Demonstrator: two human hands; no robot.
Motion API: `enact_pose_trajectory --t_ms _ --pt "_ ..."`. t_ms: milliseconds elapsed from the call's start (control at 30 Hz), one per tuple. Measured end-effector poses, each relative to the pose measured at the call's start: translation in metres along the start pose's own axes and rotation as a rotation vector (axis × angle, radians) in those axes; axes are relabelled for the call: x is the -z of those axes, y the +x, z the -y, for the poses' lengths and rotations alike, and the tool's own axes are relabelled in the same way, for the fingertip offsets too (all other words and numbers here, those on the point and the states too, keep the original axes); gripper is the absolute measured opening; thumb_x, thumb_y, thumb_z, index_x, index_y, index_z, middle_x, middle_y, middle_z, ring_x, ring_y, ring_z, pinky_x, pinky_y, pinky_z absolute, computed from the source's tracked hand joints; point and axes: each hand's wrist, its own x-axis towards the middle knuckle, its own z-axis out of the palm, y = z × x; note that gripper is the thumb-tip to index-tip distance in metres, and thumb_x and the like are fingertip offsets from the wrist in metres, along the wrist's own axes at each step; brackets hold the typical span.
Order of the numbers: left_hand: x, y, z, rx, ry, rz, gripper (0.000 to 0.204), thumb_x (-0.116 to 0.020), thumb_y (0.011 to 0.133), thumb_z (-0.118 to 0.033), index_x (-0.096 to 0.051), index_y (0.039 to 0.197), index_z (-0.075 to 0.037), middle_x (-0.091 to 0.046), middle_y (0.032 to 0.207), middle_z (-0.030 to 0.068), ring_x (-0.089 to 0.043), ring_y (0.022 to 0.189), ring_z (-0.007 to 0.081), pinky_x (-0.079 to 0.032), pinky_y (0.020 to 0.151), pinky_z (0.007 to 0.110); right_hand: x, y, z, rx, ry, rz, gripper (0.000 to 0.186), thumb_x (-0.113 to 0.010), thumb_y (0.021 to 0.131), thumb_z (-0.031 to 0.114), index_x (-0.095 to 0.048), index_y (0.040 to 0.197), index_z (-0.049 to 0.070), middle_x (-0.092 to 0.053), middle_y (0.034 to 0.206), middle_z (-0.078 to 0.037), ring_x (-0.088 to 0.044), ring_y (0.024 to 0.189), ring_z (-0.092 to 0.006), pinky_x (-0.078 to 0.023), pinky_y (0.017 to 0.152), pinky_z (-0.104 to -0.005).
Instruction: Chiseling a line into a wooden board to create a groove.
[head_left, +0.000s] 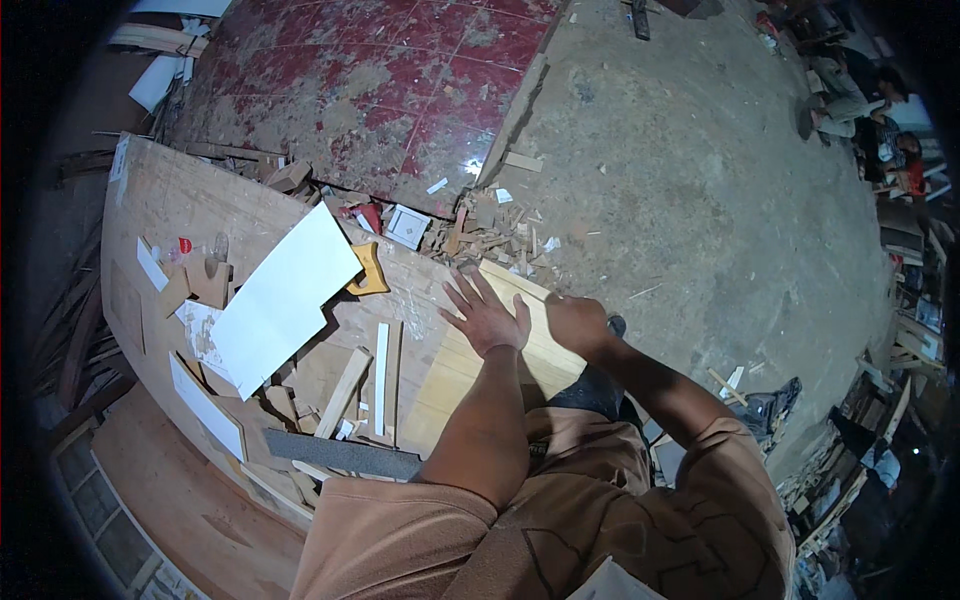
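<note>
A pale wooden board (450, 378) lies across the right end of the workbench, in front of my body. My left hand (490, 320) rests flat on its far part, fingers spread. At the board's right edge my right hand (578, 325) is closed, knuckles up; the fingers' undersides are hidden, so what they grip cannot be made out. Left of the board stand a white-faced strip (382, 375) and a wooden strip (343, 392). A yellow saw handle (369, 270) sticks out from beside a large white sheet (285, 295).
A grey bar (340, 454) lies near my left elbow. Wood offcuts (480, 240) and a small white square box (408, 227) sit past the bench's far edge. Two people (880, 130) are far off at upper right. Scrap piles (830, 500) lie at right.
</note>
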Motion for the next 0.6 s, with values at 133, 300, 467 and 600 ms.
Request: enact_pose_trajectory --t_ms 133,300,467,600 --pt "0.0 0.001 0.001 0.003 -0.006 -0.008 0.096 -0.052 0.084 -0.049 -0.008 0.156 -0.002 -0.004 0.161 0.0261 0.001 0.149 0.0464 -0.001 0.113 0.069 0.052 -0.065 -0.003 0.064 -0.014 -0.031 0.012 -0.055 0.082 0.012 -0.064 0.081 0.004 -0.068 0.074 -0.017 -0.071 0.069 -0.0312 -0.056 0.059 -0.0431" --pt "0.004 0.001 0.0 -0.002 -0.004 -0.009 0.097 -0.053 0.084 -0.049 -0.008 0.156 -0.002 -0.004 0.161 0.0263 0.001 0.149 0.0465 -0.001 0.113 0.069 0.066 -0.075 -0.002 0.176 0.015 -0.242 0.012 -0.06 0.077 0.013 -0.062 0.067 0.007 -0.065 0.066 -0.014 -0.068 0.06 -0.029 -0.051 0.05 -0.0422" --pt "0.003 0.001 -0.002 0.009 0.01 -0.014 0.098 -0.054 0.084 -0.051 -0.006 0.156 -0.006 -0.006 0.162 0.0221 -0.001 0.149 0.044 0.001 0.115 0.068 0.01 0.011 0.019 -0.018 -0.014 0.05 0.017 -0.057 0.082 0.014 -0.07 0.087 0.004 -0.07 0.076 -0.017 -0.072 0.073 -0.0324 -0.056 0.057 -0.0429" --pt "0.0 0.0 0.0 0.015 -0.036 0.004 0.098 -0.055 0.083 -0.048 -0.007 0.157 -0.005 -0.005 0.162 0.0247 0.001 0.149 0.0457 0.001 0.113 0.068 0.003 -0.001 0.007 0.013 -0.016 -0.09 0.017 -0.054 0.083 0.015 -0.067 0.085 0.004 -0.068 0.071 -0.015 -0.07 0.065 -0.0324 -0.056 0.056 -0.0437"
